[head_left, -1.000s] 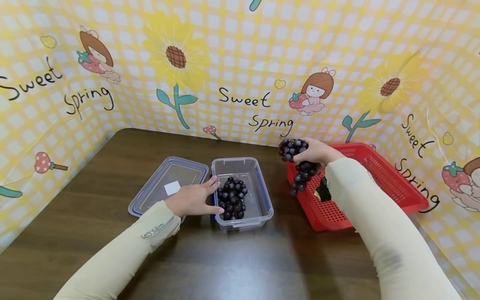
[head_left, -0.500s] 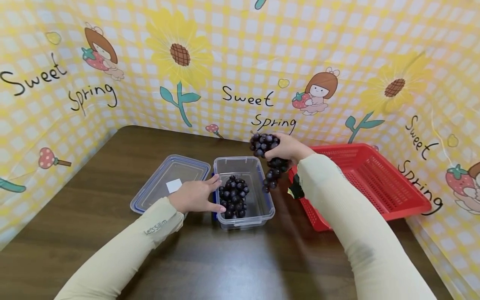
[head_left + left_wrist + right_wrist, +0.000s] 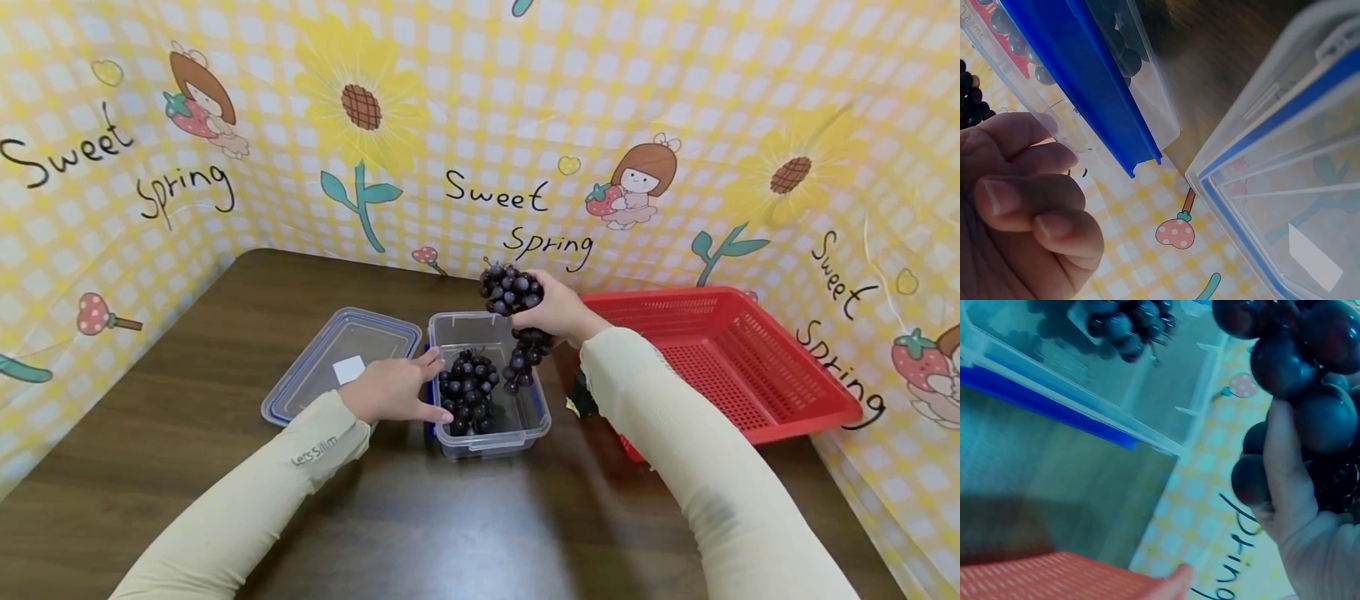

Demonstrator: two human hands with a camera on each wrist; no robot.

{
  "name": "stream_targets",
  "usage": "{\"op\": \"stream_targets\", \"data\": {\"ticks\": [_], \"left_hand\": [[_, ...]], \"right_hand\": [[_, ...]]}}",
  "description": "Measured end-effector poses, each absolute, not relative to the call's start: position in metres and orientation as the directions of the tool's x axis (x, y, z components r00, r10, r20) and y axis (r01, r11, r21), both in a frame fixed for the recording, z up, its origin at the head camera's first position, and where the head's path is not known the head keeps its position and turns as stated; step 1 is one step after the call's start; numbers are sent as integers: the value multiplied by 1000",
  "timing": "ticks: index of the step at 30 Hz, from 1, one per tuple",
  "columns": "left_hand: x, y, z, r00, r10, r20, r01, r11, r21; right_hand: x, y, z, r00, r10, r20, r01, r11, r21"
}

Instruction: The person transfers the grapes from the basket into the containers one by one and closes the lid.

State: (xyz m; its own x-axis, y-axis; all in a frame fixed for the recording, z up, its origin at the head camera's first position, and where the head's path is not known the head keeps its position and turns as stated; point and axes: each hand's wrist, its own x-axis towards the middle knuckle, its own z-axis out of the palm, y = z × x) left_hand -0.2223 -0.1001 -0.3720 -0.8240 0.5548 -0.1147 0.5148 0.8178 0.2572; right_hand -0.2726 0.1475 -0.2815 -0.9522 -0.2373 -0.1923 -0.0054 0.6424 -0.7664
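Observation:
My right hand (image 3: 553, 307) grips a bunch of dark grapes (image 3: 512, 288) over the right side of a clear plastic container (image 3: 536, 412). The lower grapes of that bunch hang past the container's right wall; in the right wrist view the thumb (image 3: 1285, 462) presses against the held grapes. A second bunch of grapes (image 3: 468, 392) lies inside the container, on its left side. My left hand (image 3: 393, 390) rests at the container's left rim, thumb and forefinger spread apart along it. In the left wrist view its fingers (image 3: 1054, 194) bend loosely beside the blue side clip (image 3: 1085, 81).
A clear lid (image 3: 300, 392) with a blue seal and a white label lies left of the container. To the right stands a red perforated basket (image 3: 750, 358), partly behind my right sleeve. A patterned cloth (image 3: 480, 108) rises behind the brown table (image 3: 420, 517).
My right hand has carried its bunch of grapes left, from over the red basket to over the container's right side. The left hand stays at the container's rim.

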Motion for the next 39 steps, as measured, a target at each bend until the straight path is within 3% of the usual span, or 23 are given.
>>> {"op": "stream_targets", "data": {"ticks": [20, 39], "left_hand": [[-222, -100, -372, -820, 556, -138, 510, 818, 265], [-221, -100, -371, -824, 547, -149, 497, 824, 273]], "right_hand": [[-262, 137, -330, -976, -216, -28, -124, 655, -745], [-238, 130, -350, -961, -273, -44, -159, 675, -720]]}}
